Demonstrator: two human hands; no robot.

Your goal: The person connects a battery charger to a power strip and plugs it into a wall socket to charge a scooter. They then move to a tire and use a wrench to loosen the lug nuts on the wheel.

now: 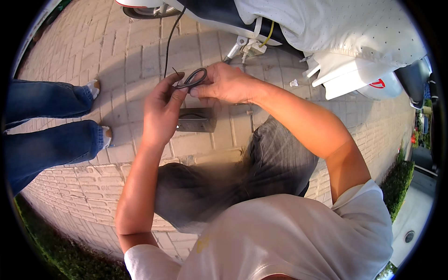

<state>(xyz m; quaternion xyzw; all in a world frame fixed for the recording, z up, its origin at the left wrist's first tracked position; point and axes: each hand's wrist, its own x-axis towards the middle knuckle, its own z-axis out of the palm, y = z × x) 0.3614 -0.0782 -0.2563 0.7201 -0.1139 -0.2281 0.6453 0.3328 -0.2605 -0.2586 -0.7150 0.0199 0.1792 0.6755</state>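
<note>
A dark cable (204, 74) is bent into a small loop between my two hands. My left hand (160, 108) pinches one side of the loop between thumb and fingers, and a thin end sticks up beside the fingertips. My right hand (229, 84) is closed on the other side, its thumb against the cable. A thin black cord (168, 49) runs from the white scooter (207, 14) down to behind my left fingers; whether it joins the loop is hidden. Just below the hands, a dark box (195, 123) rests on the paving.
The scooter's metal stand (240, 42) and a yellow wire (268, 36) are beyond my right hand. A white perforated cover (340, 28) drapes at the upper right. Another person's jeans (51, 140) are at the left. A crumpled white scrap (293, 83) lies on the paving (102, 172).
</note>
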